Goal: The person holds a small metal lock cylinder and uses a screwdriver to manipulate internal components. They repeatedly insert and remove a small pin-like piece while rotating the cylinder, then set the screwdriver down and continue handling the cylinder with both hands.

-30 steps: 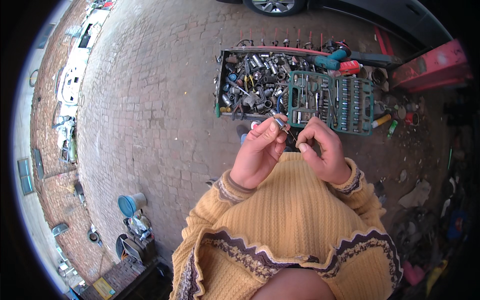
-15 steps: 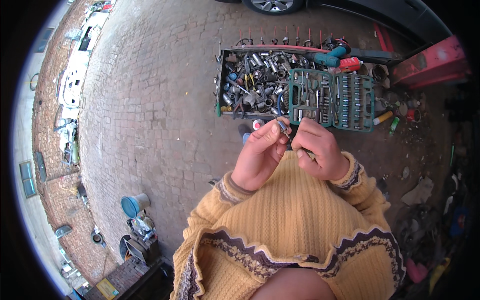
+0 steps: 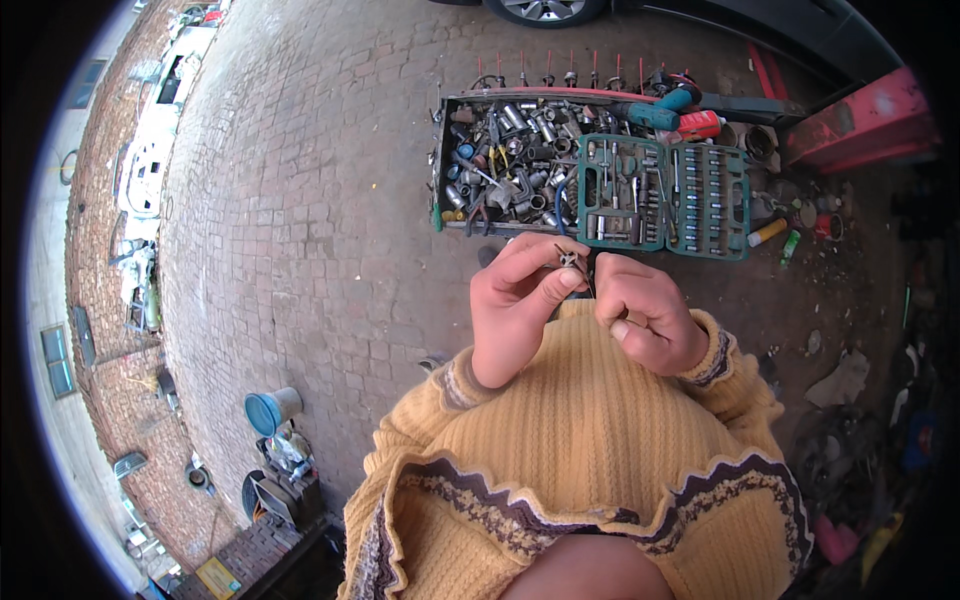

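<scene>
In front of my chest, my left hand (image 3: 523, 302) pinches a small metal part (image 3: 569, 261) between thumb and fingertips. The part has a short pin or stem sticking out; its exact kind is too small to make out. Close beside it, my right hand (image 3: 648, 312) is curled with the thumb pressed to the fingers. A thin dark rod or wire runs between the two hands, and what my right fingers grip is mostly hidden. Just beyond my hands lies an open green socket set case (image 3: 664, 200) with rows of sockets and bits.
The case rests on a metal tray (image 3: 440, 165) heaped with loose sockets and fittings. A teal power tool (image 3: 655, 116) and a red bottle (image 3: 700, 125) lie at its far right. A red steel beam (image 3: 860, 130) stands right, a car wheel (image 3: 545, 8) beyond, a blue bucket (image 3: 265, 412) left.
My left hand has turned the small metal part and drawn it slightly toward me. My right hand has shifted a little to the right and nearer, its fingers curling tighter.
</scene>
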Motion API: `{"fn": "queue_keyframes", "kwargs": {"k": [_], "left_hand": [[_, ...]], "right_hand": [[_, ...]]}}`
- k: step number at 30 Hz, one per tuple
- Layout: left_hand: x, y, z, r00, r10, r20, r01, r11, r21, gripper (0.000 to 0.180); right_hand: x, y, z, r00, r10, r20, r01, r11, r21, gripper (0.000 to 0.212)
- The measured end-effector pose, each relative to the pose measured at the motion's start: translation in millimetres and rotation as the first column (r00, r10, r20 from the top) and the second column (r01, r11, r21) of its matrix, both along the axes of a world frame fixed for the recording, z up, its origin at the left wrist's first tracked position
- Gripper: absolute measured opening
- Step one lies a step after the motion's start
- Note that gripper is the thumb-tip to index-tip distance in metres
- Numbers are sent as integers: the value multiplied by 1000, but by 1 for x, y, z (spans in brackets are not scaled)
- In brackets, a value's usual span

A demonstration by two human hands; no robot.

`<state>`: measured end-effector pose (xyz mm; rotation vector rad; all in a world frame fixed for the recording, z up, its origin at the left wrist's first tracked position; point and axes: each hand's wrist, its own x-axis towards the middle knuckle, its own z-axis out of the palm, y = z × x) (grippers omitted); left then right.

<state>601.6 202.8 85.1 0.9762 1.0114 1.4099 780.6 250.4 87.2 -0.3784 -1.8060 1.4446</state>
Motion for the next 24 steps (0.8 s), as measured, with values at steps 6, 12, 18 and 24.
{"fn": "queue_keyframes", "kwargs": {"k": [6,12,18,24], "left_hand": [[-3,2,2,997,-4,-76,3,1000,-23,22],[-6,7,9,747,39,-664,174,952,252,31],[-7,16,10,652,85,-753,262,907,329,32],[-14,13,1,591,45,-805,337,893,298,34]], "right_hand": [[2,-2,8,997,72,-30,-72,997,-18,5],[1,4,9,916,-74,-394,-159,836,-525,10],[-3,6,9,798,-255,-545,-370,507,-779,14],[1,4,-6,758,-366,-540,-420,358,-834,15]]}}
